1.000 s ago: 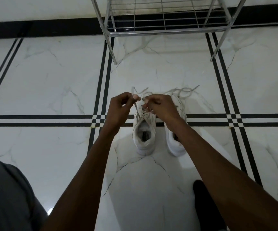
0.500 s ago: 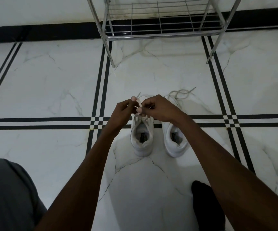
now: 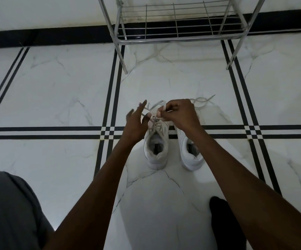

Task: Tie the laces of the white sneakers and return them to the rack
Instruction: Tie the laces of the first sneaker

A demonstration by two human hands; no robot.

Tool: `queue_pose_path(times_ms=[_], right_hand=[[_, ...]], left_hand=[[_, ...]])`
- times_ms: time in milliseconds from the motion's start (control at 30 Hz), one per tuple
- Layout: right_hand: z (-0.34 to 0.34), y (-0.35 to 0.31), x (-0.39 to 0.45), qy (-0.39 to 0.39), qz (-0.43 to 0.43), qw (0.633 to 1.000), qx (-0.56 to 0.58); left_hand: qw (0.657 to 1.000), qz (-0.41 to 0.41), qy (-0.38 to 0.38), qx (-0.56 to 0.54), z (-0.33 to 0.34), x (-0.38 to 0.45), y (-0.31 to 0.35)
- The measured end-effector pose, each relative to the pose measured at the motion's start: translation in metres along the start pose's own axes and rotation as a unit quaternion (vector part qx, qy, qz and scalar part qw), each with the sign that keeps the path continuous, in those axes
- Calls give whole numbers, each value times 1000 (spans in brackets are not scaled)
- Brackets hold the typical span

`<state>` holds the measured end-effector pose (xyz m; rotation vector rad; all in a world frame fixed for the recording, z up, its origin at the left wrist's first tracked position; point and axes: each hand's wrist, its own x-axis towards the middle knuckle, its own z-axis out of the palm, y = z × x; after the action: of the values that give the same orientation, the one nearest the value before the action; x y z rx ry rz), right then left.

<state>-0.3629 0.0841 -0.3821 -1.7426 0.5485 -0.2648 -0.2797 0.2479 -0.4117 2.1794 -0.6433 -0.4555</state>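
Observation:
Two white sneakers stand side by side on the floor, heels toward me: the left sneaker (image 3: 156,150) and the right sneaker (image 3: 191,156). Above the left sneaker's tongue, my right hand (image 3: 179,112) pinches a loop of its lace (image 3: 161,108). My left hand (image 3: 137,123) is beside it with fingers spread, and a lace strand runs across its fingers. The right sneaker's laces (image 3: 201,101) lie loose on the floor beyond its toe. The metal rack (image 3: 178,39) stands ahead by the wall.
The floor is white marble (image 3: 55,87) with black double stripes. A black skirting runs along the wall behind the rack. My grey-clad knee (image 3: 7,210) is at the bottom left and a black-socked foot (image 3: 223,219) at the bottom right.
My left hand has let go its pinch and spread its fingers, with the lace sliding over them. My right hand keeps its grip on the loop. The view has tilted slightly.

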Motion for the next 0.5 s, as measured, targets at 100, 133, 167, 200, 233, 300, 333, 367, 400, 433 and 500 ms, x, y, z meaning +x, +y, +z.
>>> queue_pose_path(times_ms=[100,133,167,200,233,300,333,367,400,433,500], right_hand=[[-2,-1,-2,-5,53,997,62],[-2,1,0,-7,73,995,71],[-3,3,1,-6,94,993,70],[-5,6,5,0,110,993,47],[-9,10,9,11,118,993,-8],[-19,21,18,34,134,978,-154],[-24,28,23,54,151,965,-208],[-29,35,26,75,174,952,-239],[-31,40,26,90,196,943,-253],[-31,44,25,97,208,936,-268],[-27,46,18,103,187,931,-296]], left_hand=[[989,34,82,121,-7,5,-23],[987,16,93,128,-11,6,-29],[988,0,94,121,-15,6,-34],[988,-14,96,116,-18,6,-39],[988,-21,100,114,-22,5,-42],[983,-50,124,123,-35,-1,-48],[977,-80,147,133,-42,-6,-50],[967,-120,170,146,-48,-12,-54],[955,-163,188,161,-53,-18,-57],[944,-200,197,175,-56,-23,-60],[935,-238,189,182,-55,-30,-64]])
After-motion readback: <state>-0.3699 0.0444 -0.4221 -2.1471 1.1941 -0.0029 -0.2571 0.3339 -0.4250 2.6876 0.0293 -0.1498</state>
